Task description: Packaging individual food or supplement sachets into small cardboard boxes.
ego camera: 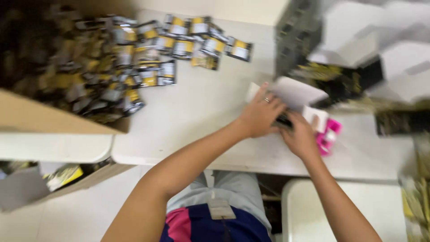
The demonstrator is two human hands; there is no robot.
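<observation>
I see both hands mid-frame, left hand (260,117) & right hand (301,138), fingers closed on a dark packet (284,120) by the white box (298,92); next calls for steady seating, imo.

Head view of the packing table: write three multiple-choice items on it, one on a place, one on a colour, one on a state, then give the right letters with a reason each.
1. Where do the black-and-yellow sachets lie on the white table?
A. far left, away from the hands
B. under the hands
C. on the person's lap

2. What colour is the small item beside the right hand?
A. green
B. pink
C. orange

3. How do the two hands stand?
A. far apart at the table's ends
B. close together, on a small dark thing beside the white box
C. hanging off the table

Answers: 1 A, the pile spreads from the cardboard carton at far left. 2 B, it shows bright pink. 3 B, the left hand meets the right at the box; blur hides the exact grip.
</observation>
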